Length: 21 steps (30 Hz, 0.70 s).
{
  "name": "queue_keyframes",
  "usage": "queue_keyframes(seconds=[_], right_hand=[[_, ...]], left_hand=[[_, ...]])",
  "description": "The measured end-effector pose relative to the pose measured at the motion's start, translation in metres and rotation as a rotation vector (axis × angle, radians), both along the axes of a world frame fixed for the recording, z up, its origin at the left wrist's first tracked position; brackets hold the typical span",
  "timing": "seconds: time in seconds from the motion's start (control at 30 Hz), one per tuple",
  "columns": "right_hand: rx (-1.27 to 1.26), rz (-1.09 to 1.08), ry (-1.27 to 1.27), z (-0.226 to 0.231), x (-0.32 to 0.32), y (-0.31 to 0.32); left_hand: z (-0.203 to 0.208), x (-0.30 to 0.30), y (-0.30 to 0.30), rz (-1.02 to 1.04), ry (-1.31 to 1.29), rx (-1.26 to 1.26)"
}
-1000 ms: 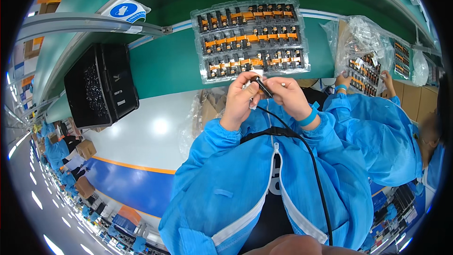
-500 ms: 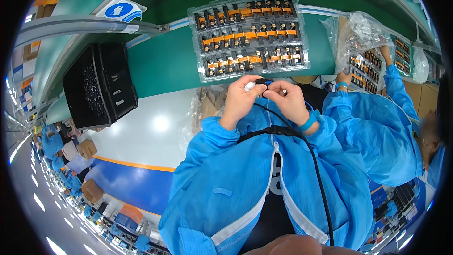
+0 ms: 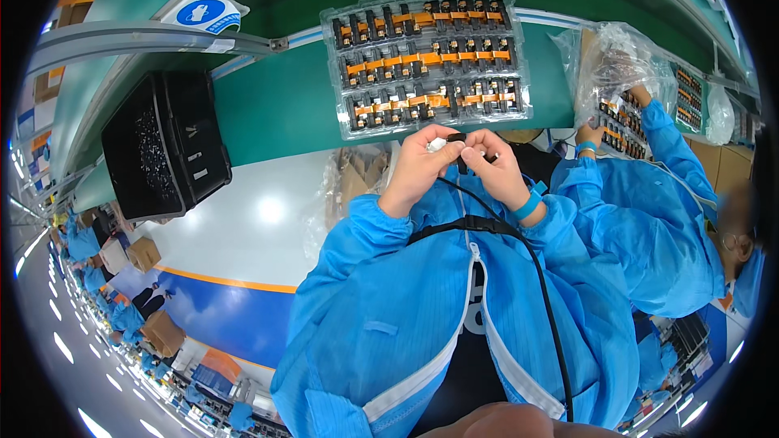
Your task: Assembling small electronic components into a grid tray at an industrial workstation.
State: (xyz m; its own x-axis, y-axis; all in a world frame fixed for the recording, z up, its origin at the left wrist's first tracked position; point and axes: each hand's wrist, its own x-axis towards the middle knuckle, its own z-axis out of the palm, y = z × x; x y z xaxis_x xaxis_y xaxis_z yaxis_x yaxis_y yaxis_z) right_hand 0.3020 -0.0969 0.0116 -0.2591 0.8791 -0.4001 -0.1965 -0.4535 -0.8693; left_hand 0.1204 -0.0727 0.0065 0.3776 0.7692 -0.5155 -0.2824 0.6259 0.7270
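My left hand (image 3: pixel 420 169) and my right hand (image 3: pixel 497 172) meet in front of my chest, just below the near edge of the tray. Pinched between their fingertips is a small black part (image 3: pixel 457 138), mostly covered by the fingers. A bit of white material (image 3: pixel 436 144) shows at my left fingertips; its kind is unclear. Just beyond my hands lies a clear plastic tray (image 3: pixel 349 131) on the green bench (image 3: pixel 268 118). Rows of small black parts joined with orange strips (image 3: pixel 398 60) fill it.
A black bin (image 3: pixel 213 146) with many small pieces stands at the left bench edge. On the right, a co-worker in a blue coat (image 3: pixel 641 219) reaches over another tray (image 3: pixel 623 126) beneath a clear plastic bag (image 3: pixel 625 57). A black cable (image 3: pixel 540 276) hangs across my coat.
My fingers have shifted around the black part, and the right fingers have drawn closer to the left. The co-worker's far hand has moved left, under the plastic bag.
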Motion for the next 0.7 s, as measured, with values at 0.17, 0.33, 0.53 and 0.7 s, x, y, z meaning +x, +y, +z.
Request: queue_keyframes(seconds=[0.17, 0.33, 0.53, 0.7], right_hand=[[0.088, 0.177, -0.294, 0.009, 0.01, 0.017], [0.186, -0.079, -0.536, -0.018, 0.019, 0.045], [0.296, 0.248, -1.114, -0.029, 0.02, 0.093], [0.322, 0.308, -1.234, -0.019, 0.01, 0.094]], left_hand=[[-0.005, 0.002, 0.0, 0.046, -0.056, -0.018], [0.002, 0.003, 0.004, 0.226, 0.084, -0.01], [-0.006, -0.017, -0.006, 0.228, -0.016, -0.03], [0.074, -0.047, -0.004, 0.144, 0.112, 0.357]])
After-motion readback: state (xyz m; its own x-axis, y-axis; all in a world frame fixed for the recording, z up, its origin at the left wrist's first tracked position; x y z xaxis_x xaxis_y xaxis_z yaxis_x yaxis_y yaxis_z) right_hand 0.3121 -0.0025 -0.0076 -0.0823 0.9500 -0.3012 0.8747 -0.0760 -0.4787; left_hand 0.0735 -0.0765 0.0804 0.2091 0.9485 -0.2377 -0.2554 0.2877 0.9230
